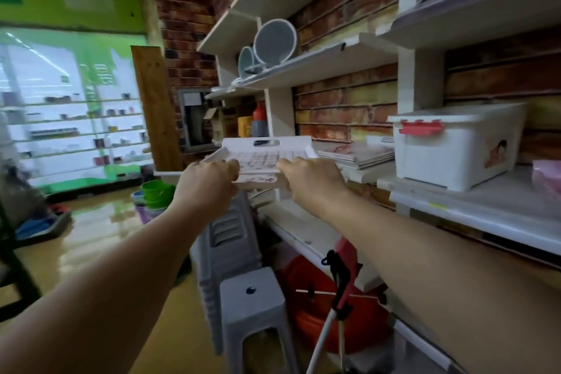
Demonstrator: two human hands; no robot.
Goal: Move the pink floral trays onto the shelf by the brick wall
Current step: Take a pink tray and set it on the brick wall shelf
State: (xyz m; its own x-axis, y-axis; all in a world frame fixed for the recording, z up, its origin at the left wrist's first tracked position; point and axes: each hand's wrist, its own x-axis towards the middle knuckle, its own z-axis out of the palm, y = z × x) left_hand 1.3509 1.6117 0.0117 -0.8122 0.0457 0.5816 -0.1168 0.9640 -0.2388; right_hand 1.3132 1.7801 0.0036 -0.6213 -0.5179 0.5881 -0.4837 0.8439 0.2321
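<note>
Both hands, left (pixel 209 181) and right (pixel 306 177), grip the near edge of a pink floral tray (pixel 261 155) beside the shelf (pixel 373 174), near the white storage box (pixel 455 146).

- The near edge of the pink floral trays (pixel 263 158) is hidden under the left hand (pixel 206 182) and right hand (pixel 306 177); the fingertips curl out of sight beneath.
- How many trays are in the stack cannot be told through the blur.
- The flat items (pixel 358 153) on the shelf (pixel 473 209) just right of the trays are too smeared to identify.
- A pink object (pixel 548 177) at far right is cut off by the frame edge.
- Goods on the far left display shelves (pixel 76 130) are too small to make out.
</note>
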